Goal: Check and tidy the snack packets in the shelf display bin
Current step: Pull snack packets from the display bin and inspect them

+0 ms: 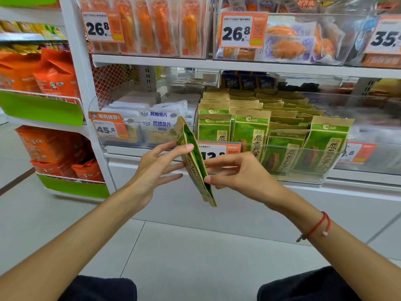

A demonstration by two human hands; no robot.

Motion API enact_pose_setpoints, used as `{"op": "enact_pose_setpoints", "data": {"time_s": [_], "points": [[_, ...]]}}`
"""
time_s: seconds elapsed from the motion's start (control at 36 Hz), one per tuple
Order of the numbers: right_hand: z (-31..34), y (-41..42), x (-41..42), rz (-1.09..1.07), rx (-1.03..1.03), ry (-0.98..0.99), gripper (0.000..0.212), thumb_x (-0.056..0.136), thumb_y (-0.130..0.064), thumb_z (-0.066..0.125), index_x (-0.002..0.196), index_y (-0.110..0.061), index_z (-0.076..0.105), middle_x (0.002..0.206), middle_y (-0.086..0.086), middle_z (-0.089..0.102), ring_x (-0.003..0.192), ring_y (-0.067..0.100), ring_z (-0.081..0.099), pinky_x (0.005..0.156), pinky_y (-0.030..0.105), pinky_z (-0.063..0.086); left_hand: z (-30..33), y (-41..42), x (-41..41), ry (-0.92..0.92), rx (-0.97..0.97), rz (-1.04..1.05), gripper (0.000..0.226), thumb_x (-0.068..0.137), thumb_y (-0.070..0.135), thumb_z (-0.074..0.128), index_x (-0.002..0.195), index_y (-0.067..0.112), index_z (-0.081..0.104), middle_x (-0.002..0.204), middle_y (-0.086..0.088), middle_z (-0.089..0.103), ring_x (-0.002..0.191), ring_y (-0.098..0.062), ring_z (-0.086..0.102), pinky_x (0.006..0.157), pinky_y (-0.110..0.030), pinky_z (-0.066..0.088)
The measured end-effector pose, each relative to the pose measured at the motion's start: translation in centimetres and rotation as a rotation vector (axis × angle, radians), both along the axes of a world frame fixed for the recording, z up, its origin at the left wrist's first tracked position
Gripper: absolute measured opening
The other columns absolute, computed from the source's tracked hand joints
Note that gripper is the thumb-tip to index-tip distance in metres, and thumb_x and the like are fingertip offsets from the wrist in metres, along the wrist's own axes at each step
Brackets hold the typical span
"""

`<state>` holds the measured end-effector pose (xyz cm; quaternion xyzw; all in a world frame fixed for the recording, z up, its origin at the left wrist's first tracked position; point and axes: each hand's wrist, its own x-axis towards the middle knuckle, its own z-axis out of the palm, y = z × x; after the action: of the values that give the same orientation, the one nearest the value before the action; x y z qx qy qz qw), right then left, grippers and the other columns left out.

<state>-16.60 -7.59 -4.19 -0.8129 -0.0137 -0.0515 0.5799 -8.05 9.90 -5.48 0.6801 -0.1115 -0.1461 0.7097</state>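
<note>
Head view: a green-and-kraft snack packet is held edge-on at the centre of the frame, in front of the shelf front and above the pale tiled floor. It is pinched near its lower middle by the thumb and fingers of the right hand, which are curled onto its right face. The left hand is spread, its fingers nearly straight; only the thumb tip is laid against the packet's left face, and the other fingers are seen apart from it.

Open floor is seen below and to the left of the hands, between the dark-clad knees at the lower edge and the white shelf base. The clear front lip of the display bin juts out just right of the right hand, at about the same height.

Inside that bin, matching green packets are stood upright in several rows running back; a few in the front right rows are tilted. A clear bin of white fish-slice packs is seen just left of it. Orange sealed snacks are racked on the shelf above, and orange bags fill wire racks at the left of the frame.
</note>
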Motion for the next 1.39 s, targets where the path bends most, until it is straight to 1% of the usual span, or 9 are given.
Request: {"op": "enact_pose_setpoints", "data": {"time_s": [0.36,0.47,0.56,0.67,0.78,0.92,1.06,1.14,1.39], "points": [[0.3,-0.2,-0.2,0.069,-0.010,-0.010,0.030,0.084,0.001,0.069,0.098,-0.025,0.072,0.094,-0.002,0.076,0.081,0.008,0.071,0.064,0.018,0.055,-0.2,0.1,0.3,0.004,-0.047,-0.075,0.073,0.056,0.044,0.080,0.124,0.025,0.063,0.101,0.008,0.076,0.093,-0.012,0.073,0.068,-0.024,0.059],[0.0,-0.3,0.1,0.024,-0.090,0.001,0.030,0.082,-0.009,0.074,0.106,-0.026,0.072,0.103,-0.008,0.072,0.094,0.004,0.068,0.082,0.022,0.055,-0.2,0.1,0.3,0.040,-0.079,-0.092,0.083,0.048,0.046,0.081,0.125,0.023,0.061,0.103,0.006,0.076,0.095,-0.014,0.073,0.070,-0.026,0.060],[-0.2,-0.5,0.4,0.023,-0.158,0.088,0.050,0.076,-0.024,0.080,0.123,-0.027,0.061,0.120,-0.013,0.064,0.110,0.003,0.060,0.095,0.026,0.049,-0.2,0.1,0.1,0.031,-0.091,-0.133,0.083,0.047,0.047,0.078,0.125,0.025,0.061,0.104,0.007,0.075,0.098,-0.015,0.072,0.074,-0.027,0.060],[0.0,-0.5,0.3,0.068,-0.148,0.154,0.062,0.075,-0.026,0.081,0.129,-0.031,0.051,0.116,-0.014,0.063,0.108,-0.001,0.059,0.087,0.017,0.046,-0.1,0.0,-0.1,0.037,-0.153,-0.210,0.079,0.051,0.039,0.077,0.126,0.022,0.060,0.112,0.000,0.073,0.103,-0.019,0.071,0.074,-0.025,0.059],[-0.1,-0.2,0.3,0.037,-0.185,0.088,0.060,0.074,-0.027,0.082,0.127,-0.036,0.055,0.110,-0.015,0.061,0.105,0.001,0.059,0.091,0.024,0.049,0.3,-0.1,-0.4,0.061,-0.229,-0.271,0.078,0.056,0.034,0.078,0.129,0.018,0.058,0.119,-0.006,0.071,0.107,-0.021,0.069,0.077,-0.025,0.057],[-0.4,0.2,0.3,-0.108,-0.258,-0.083,0.075,0.070,-0.025,0.085,0.133,-0.029,0.046,0.111,-0.015,0.050,0.093,-0.009,0.053,0.073,0.007,0.047,0.4,-0.5,-1.0,0.033,-0.234,-0.274,0.054,0.073,0.022,0.079,0.124,0.019,0.061,0.120,-0.001,0.070,0.109,-0.017,0.068,0.076,-0.025,0.058],[-1.5,0.6,0.6,-0.306,-0.498,-0.220,0.091,0.064,-0.034,0.086,0.139,-0.018,0.037,0.121,-0.005,0.041,0.115,0.012,0.042,0.097,0.028,0.044,-0.3,-1.0,-1.2,0.032,-0.202,-0.122,0.046,0.067,0.022,0.077,0.111,0.014,0.066,0.110,-0.005,0.074,0.098,-0.012,0.071,0.071,-0.023,0.058],[-1.7,0.7,0.6,-0.334,-0.584,-0.261,0.095,0.063,-0.040,0.087,0.140,-0.017,0.035,0.125,-0.003,0.041,0.115,0.012,0.039,0.098,0.027,0.040,-0.6,-1.0,-1.0,0.042,-0.206,-0.085,0.034,0.077,0.015,0.074,0.110,0.012,0.065,0.104,-0.005,0.075,0.094,-0.013,0.072,0.070,-0.023,0.058],[-0.7,0.2,0.7,-0.297,-0.485,-0.306,0.055,0.082,-0.028,0.075,0.128,-0.021,0.047,0.106,-0.012,0.051,0.090,0.003,0.052,0.079,0.026,0.052,-0.4,-0.2,-0.1,-0.004,-0.132,-0.134,0.028,0.088,0.014,0.067,0.115,0.016,0.064,0.103,0.001,0.076,0.096,-0.010,0.072,0.071,-0.020,0.058]]}}
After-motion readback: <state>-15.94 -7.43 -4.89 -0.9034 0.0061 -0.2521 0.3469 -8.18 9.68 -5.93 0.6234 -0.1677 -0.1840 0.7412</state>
